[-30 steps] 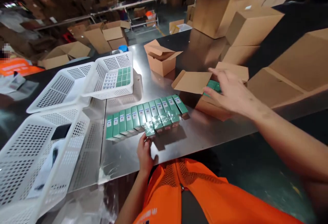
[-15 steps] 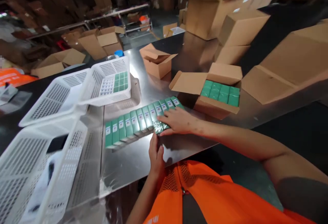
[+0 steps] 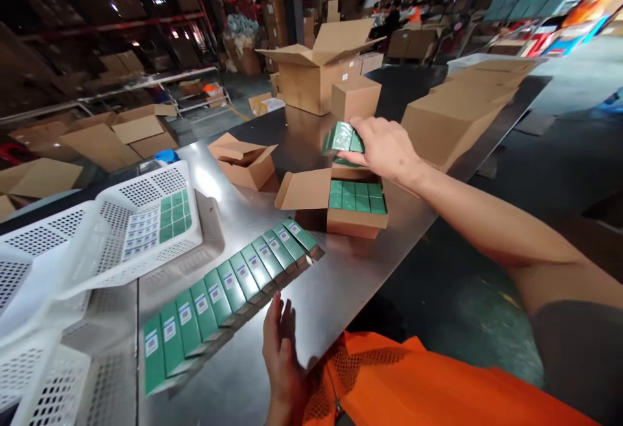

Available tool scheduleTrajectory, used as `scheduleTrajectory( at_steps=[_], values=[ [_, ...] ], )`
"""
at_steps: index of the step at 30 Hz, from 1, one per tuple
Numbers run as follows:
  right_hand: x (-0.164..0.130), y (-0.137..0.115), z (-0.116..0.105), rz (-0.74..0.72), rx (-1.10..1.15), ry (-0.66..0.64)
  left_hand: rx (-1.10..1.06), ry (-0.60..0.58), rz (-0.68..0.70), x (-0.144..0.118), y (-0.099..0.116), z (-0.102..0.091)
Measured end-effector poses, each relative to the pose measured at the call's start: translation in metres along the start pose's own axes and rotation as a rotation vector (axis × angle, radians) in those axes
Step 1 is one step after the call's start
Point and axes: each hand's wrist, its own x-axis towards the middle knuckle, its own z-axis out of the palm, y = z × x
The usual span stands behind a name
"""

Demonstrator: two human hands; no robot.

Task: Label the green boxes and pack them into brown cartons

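A wrapped bundle of green packs (image 3: pixel 342 138) was held in the right hand (image 3: pixel 386 149), right of the frame's centre, with the fingers closed around its right end. The bundle was kept in the air, just above the far edge of an open carton (image 3: pixel 355 217), and was not touching the packs inside. A layer of green packs (image 3: pixel 355 196) was seen inside the carton, its left flap (image 3: pixel 304 189) folded outward. The left hand (image 3: pixel 282 351) was laid at the lower centre of the frame, fingers straight and close together, nothing being gripped; whether the palm was pressed on the table (image 3: pixel 311 283) could not be told. Its fingertips were placed just beside a row of green packs (image 3: pixel 228 289), which was stretched diagonally from lower left toward the carton. At the left of the frame, a white basket (image 3: pixel 146 218) was tilted, with more green packs (image 3: pixel 172 215) seen through its mesh. A second open carton (image 3: pixel 242 163) was set behind the first, and larger closed boxes (image 3: pixel 457 114) were ranged along the upper right. An orange vest (image 3: pixel 413 387) was visible at the bottom edge.
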Motion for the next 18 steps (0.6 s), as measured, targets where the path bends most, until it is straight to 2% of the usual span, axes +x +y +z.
scheduleTrajectory(
  at_steps=[3,5,10,14,18],
  values=[
    [-0.002,0.009,0.032,-0.044,-0.14,-0.14,-0.019,0.056,-0.009,-0.002,0.004,0.007],
    [-0.006,0.008,0.039,-0.052,-0.164,-0.191,-0.023,0.1,-0.022,-0.004,0.008,0.013],
    [0.001,0.002,0.032,-0.045,-0.119,-0.249,-0.019,0.1,-0.008,-0.005,0.007,0.02],
    [0.016,0.002,0.03,0.028,-0.051,-0.313,0.007,0.065,-0.02,-0.003,-0.003,0.013],
    [0.022,-0.005,0.03,0.124,-0.009,-0.298,0.028,0.09,-0.014,0.0,-0.011,0.007]
  ],
)
